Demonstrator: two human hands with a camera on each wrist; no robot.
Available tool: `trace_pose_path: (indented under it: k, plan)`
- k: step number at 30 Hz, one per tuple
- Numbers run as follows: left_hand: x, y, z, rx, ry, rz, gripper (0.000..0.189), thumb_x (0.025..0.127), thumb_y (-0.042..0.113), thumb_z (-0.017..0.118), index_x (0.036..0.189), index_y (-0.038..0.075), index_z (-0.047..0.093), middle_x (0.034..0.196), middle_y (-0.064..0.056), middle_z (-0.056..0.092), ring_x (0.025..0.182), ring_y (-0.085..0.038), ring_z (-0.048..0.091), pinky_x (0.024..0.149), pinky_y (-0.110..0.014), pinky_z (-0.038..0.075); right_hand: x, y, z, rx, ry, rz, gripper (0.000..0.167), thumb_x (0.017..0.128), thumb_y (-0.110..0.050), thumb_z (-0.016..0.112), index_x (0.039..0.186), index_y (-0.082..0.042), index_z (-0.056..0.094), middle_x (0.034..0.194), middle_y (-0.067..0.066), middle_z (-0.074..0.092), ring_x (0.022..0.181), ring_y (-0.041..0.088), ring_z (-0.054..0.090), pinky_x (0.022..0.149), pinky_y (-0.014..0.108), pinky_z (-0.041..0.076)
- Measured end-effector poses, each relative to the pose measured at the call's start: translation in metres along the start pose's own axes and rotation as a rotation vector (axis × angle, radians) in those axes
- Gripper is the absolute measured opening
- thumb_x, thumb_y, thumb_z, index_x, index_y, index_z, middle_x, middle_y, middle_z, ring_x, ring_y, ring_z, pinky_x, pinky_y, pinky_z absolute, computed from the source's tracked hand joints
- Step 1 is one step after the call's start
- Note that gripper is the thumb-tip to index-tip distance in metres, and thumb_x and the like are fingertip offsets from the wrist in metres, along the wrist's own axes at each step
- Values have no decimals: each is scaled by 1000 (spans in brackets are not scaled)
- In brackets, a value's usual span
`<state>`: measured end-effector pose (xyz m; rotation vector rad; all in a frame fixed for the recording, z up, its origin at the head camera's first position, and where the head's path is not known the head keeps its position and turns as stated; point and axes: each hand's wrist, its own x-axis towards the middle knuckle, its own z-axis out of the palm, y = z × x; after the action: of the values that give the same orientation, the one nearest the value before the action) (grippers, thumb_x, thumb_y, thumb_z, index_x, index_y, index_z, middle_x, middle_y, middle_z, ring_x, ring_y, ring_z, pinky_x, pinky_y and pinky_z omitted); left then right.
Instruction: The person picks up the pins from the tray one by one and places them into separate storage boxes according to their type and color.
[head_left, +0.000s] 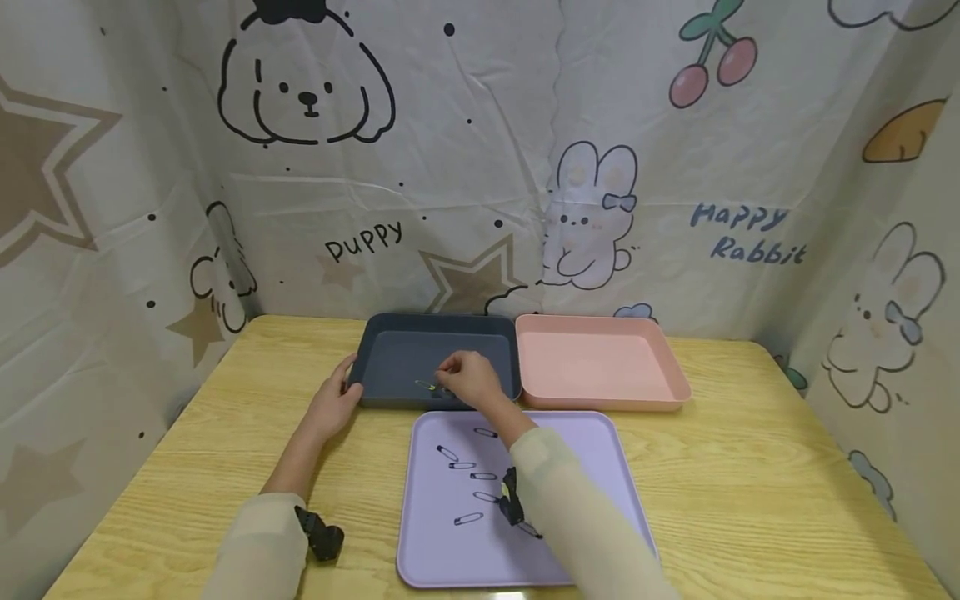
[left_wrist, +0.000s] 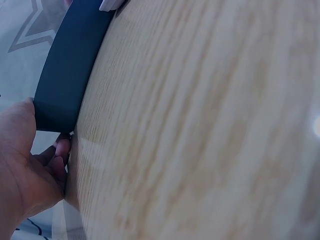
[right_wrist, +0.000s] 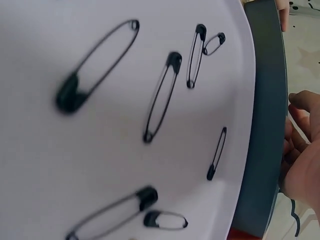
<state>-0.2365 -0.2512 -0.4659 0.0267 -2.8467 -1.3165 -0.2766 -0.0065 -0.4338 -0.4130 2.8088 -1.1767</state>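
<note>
Head view, nearest first: dark-capped safety pins [head_left: 468,518] lie scattered on the lilac tray [head_left: 435,558]; pieces this thin probably come up best by the cap, one at a time. Beyond, the right grip [head_left: 471,379] is pinched low over the dark tray [head_left: 405,354], with a yellow-green pin [head_left: 425,385] just beside its fingertips; whether it grasps that pin cannot be told. Letting go low should limit bouncing. The left grip [head_left: 330,408] grasps the dark tray's near-left corner, a sensible brace. The pink tray [head_left: 600,358] sits just right of it. All three trays rest on a yellow wood-grain worktop [head_left: 735,467]; behind hangs pale cloth [head_left: 450,167] printed with rabbits, stars and a puppy.
</note>
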Motion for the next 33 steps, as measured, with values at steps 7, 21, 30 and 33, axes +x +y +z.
trace_pose_path:
  k: [7, 21, 30, 33]
  plan:
    - [-3, 1, -2, -5, -11, 0, 59, 95, 17, 36, 151, 11, 15, 88, -12, 43, 84, -27, 44, 80, -40, 33, -4, 1, -8, 0, -41, -39, 17, 87, -27, 63, 96, -14, 69, 86, 1, 66, 72, 12, 57, 62, 25, 45]
    - [-4, 2, 0, -20, -30, -15, 60, 96, 19, 35, 151, 12, 12, 139, -29, 36, 113, -35, 41, 100, -53, 32, -18, 10, -31, -14, -50, -105, 18, 85, -26, 65, 98, -14, 69, 92, 3, 65, 78, 13, 56, 65, 26, 45]
    - [-2, 3, -1, -1, -21, -12, 60, 95, 18, 35, 151, 11, 14, 90, -12, 43, 85, -25, 43, 76, -37, 34, -26, 18, -43, -82, -53, -153, 22, 83, -24, 67, 100, -10, 69, 83, 1, 65, 71, 11, 55, 61, 25, 43]
    - [-1, 3, -1, 3, -20, -5, 60, 95, 18, 35, 151, 10, 15, 88, -11, 42, 84, -25, 43, 75, -36, 33, -30, 19, -48, -107, -51, -169, 21, 83, -25, 68, 99, -11, 69, 81, 0, 65, 68, 10, 55, 60, 25, 43]
